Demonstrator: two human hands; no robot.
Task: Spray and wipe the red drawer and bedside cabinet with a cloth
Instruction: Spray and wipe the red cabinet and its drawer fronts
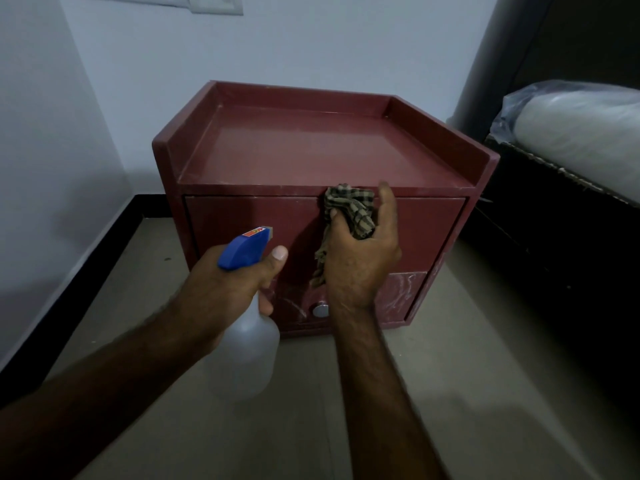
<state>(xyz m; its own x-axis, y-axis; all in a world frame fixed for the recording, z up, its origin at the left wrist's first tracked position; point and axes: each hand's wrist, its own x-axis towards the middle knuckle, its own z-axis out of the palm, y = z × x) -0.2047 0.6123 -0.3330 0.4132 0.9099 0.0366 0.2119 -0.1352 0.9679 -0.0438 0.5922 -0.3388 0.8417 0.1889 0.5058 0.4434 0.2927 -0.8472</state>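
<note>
cloth (pixel 349 206), checked brown and tan, sits bunched in the right hand (pixel 360 261) against the upper edge of the top drawer (pixel 242 220), right of its middle. the fingers curl round the wad, one finger stretches straight up to the front lip of the cabinet (pixel 311 147), and a loose tail of cloth hangs down the drawer face along the hand's left side.

the left hand (pixel 228 282) grips the bottle (pixel 249 355) round its neck, thumb lying forward beside the blue spray head (pixel 244 249). the bottle's long axis is tilted: the cloudy body hangs low and toward the viewer, the head sits higher and farther off, and the nozzle points up and to the right at the drawer front, a little apart from it and left of the cloth.

the red cabinet stands on the floor (pixel 485 375) against a pale wall (pixel 311 46), its top a shallow tray with raised rims at the back and both sides. the lower drawer (pixel 405 292) shows white streaks on either side of the right wrist, and its round metal knob (pixel 320 311) peeks out between the two hands. to the right is a dark bed (pixel 554 237) with a plastic-wrapped mattress (pixel 581 133).
</note>
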